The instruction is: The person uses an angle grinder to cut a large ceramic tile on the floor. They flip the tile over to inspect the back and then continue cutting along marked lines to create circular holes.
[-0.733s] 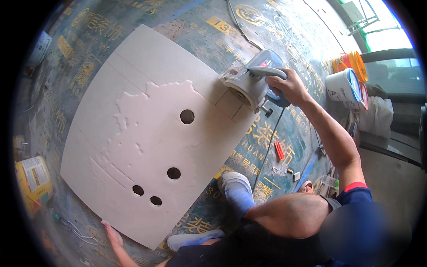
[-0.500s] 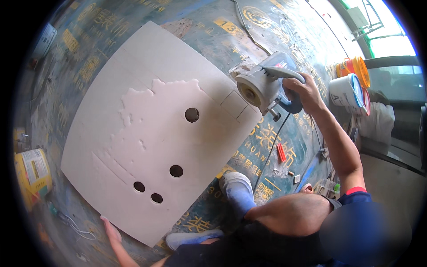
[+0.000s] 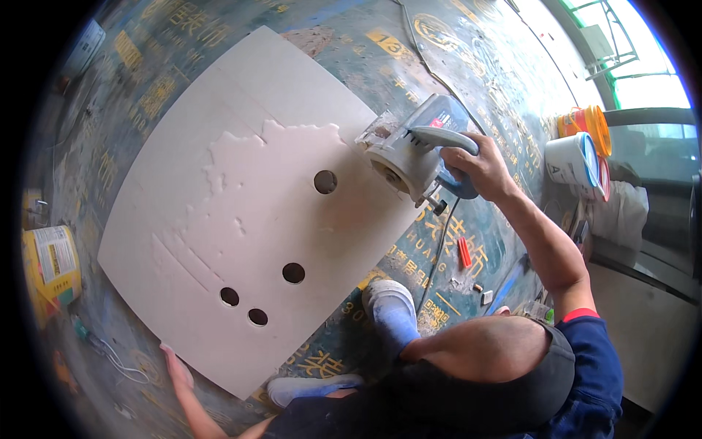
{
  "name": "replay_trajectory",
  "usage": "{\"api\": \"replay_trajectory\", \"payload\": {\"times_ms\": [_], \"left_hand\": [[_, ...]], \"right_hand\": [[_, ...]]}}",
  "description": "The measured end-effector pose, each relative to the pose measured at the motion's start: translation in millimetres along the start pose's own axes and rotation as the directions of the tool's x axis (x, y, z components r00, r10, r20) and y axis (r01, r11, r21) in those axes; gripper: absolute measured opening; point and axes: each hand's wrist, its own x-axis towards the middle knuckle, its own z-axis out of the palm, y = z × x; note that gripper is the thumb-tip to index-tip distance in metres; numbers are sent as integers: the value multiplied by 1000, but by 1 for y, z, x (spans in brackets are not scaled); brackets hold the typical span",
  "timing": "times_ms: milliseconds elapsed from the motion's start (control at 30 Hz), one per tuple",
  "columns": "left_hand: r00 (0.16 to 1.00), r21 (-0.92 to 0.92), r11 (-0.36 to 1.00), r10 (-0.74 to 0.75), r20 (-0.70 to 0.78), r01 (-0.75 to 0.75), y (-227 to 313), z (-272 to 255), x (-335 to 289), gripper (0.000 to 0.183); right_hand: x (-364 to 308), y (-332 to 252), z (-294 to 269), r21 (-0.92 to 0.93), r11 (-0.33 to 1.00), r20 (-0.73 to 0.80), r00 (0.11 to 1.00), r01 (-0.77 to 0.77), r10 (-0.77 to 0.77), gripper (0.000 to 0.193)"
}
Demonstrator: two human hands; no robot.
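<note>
Of the two hands, the right hand (image 3: 475,167), right of centre, is wrapped around the handle of a grey power saw (image 3: 420,143); the left hand (image 3: 178,368), lower left, touches the slab's edge, its grip unclear. The saw sits over the right edge of the pale slab (image 3: 256,241), centre-left, pierced by four round holes. Buckets (image 3: 569,162) stand upper right.

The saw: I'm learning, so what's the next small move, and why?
Perhaps lean in to check how the saw lines up: only the right hand holds it, over the edge of the slab, its body hides the surface beneath, and the left hand is at another edge.
</note>
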Motion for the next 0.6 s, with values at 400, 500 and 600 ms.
{"api": "replay_trajectory", "payload": {"times_ms": [400, 500, 600], "left_hand": [[1000, 46, 999, 12, -15, -11, -4, -3, 2, 96], [1000, 48, 999, 14, -20, -13, -4, -6, 1, 95], [1000, 44, 999, 12, -16, -12, -3, -5, 2, 94]], "right_hand": [[0, -5, 5, -12, 1000, -16, 1000, -15, 15, 30], [0, -5, 5, -8, 1000, 0, 1000, -22, 22, 30], [0, 1, 3, -5, 1000, 6, 1000, -27, 27, 31]]}}
